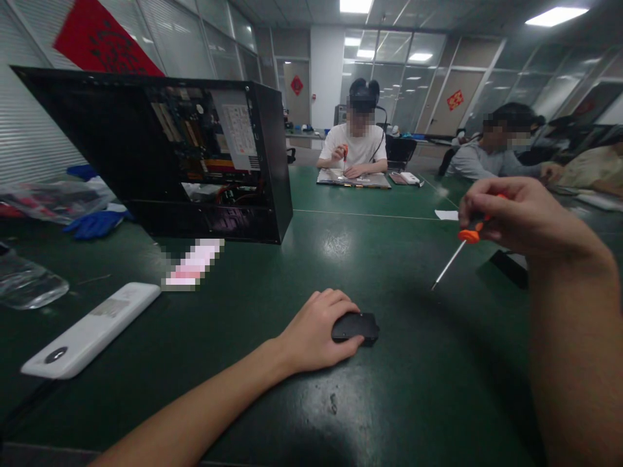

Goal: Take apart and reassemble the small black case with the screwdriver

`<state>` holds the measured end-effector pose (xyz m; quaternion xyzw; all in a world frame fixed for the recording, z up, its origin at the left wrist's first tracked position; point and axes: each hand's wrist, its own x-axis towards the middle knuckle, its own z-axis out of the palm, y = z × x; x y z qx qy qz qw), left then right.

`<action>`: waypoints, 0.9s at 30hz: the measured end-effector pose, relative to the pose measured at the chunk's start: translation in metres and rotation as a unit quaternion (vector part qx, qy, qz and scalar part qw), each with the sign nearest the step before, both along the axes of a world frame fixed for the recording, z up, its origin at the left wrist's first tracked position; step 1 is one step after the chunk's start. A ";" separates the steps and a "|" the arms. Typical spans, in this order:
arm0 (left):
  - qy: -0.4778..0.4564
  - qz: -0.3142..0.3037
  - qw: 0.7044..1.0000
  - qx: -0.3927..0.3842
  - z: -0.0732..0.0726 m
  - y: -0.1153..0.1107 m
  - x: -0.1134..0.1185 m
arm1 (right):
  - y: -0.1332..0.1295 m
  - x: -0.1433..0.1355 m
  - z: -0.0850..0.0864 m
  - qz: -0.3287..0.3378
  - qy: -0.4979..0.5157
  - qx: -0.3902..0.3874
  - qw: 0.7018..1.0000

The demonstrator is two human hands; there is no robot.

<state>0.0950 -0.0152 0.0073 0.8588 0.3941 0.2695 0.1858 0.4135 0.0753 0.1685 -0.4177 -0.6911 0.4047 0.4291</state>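
My left hand [321,331] is closed around a small black box-shaped part [357,327] lying on the green table [389,402]. Thumb and fingers grip its near and far sides; its exact kind I cannot make out. Raised above the table at the right, my right hand [511,214] grips a screwdriver [468,236] with an orange and black handle. Its thin metal shaft slants down to the left, and the tip is to the right of the black part, apart from it. A dark object [509,267] is partly hidden behind my right forearm.
An opened black computer case [287,162] stands at the left. Nearby lie a white power bank-like device [95,334], a blurred pink card [195,264], blue gloves [95,222] and a clear plastic bottle [29,282]. Across the table a person [355,143] works with a screwdriver; others sit right.
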 end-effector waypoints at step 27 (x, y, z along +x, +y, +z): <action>0.005 -0.018 1.000 0.011 -0.005 0.002 0.002 | -0.028 -0.074 -0.011 0.202 -0.396 0.115 0.888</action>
